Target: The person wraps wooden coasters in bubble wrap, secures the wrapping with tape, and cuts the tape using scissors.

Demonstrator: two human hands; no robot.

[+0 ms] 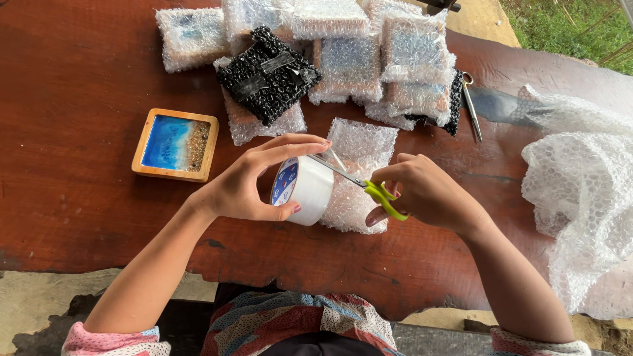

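Note:
My left hand [254,178] grips a roll of clear packing tape [304,189] above the wooden table. My right hand [422,191] holds small scissors with yellow-green handles [379,191], their blades pointing left at a strip of tape pulled from the roll. Under both hands lies a packet wrapped in clear bubble wrap [359,171].
A wooden square coaster with blue resin [175,144] lies at the left. Several bubble-wrapped packets [369,59], one in black wrap [267,74], are piled at the back. A second pair of scissors [471,105] and a loose bubble-wrap sheet [580,198] are at the right on the red-brown table [79,86].

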